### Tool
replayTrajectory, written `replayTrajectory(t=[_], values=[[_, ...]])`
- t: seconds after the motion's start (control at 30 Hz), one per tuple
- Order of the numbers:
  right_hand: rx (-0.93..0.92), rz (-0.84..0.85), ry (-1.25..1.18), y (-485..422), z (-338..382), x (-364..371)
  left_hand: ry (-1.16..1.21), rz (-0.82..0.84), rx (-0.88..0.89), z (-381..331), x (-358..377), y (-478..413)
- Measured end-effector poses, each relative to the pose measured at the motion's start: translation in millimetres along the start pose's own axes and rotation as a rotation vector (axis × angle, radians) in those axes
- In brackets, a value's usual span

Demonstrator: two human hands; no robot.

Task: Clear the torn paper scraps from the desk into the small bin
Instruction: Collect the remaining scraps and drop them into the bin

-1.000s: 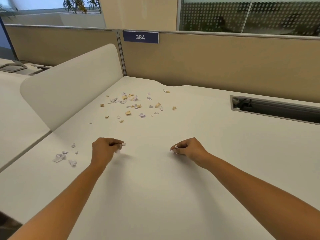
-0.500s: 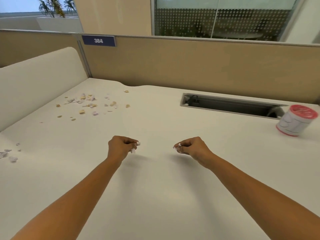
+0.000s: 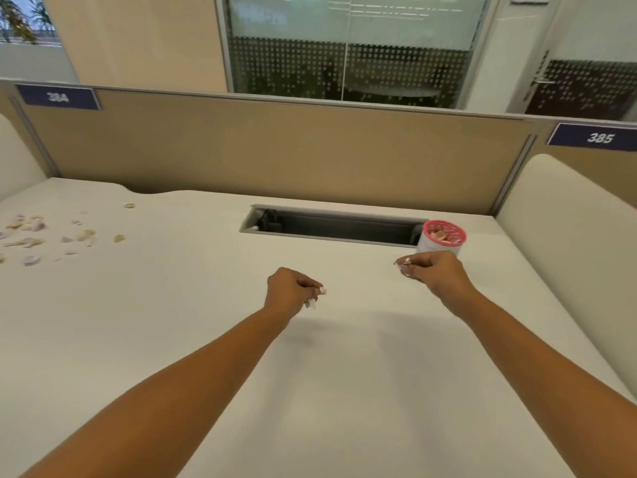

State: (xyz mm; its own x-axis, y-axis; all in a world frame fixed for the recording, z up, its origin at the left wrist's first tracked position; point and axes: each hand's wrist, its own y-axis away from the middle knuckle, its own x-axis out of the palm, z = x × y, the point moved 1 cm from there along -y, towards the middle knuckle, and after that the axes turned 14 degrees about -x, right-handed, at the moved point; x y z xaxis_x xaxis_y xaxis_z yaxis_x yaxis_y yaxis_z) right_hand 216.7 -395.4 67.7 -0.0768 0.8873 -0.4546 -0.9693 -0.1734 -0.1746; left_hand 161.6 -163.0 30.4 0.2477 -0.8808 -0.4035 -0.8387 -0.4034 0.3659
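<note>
Two bare hands hang over the white tabletop (image 3: 344, 391), both curled closed. The left hand (image 3: 291, 291) sits near the middle, its fingers (image 3: 312, 286) pinched on a small pale paper scrap (image 3: 311, 303) that pokes out below the knuckles. The right hand (image 3: 436, 272) is further right, just in front of the small round bin with the pink rim (image 3: 443, 236), fingers drawn together; whether it holds paper I cannot tell. A few tan pieces lie inside the bin, which stands at the right end of the long grey cable slot (image 3: 331, 225). Far to the left, well apart from both hands, loose tan and lilac torn paper scraps (image 3: 41, 236) lie scattered on the tabletop below the beige partition panel (image 3: 275, 150).
</note>
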Motion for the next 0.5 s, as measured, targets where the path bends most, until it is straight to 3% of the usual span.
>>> replayTrajectory(t=[0.3, 0.5], values=[[0.046, -0.163, 0.203, -77.5, -20.1, -75.9, -0.077, 0.088, 0.094, -95.4, 102.2, -29.7], [0.051, -0.036, 0.332, -103.9, -29.7, -78.6, -0.074, 0.118, 0.12, -146.6, 134.4, -46.2]])
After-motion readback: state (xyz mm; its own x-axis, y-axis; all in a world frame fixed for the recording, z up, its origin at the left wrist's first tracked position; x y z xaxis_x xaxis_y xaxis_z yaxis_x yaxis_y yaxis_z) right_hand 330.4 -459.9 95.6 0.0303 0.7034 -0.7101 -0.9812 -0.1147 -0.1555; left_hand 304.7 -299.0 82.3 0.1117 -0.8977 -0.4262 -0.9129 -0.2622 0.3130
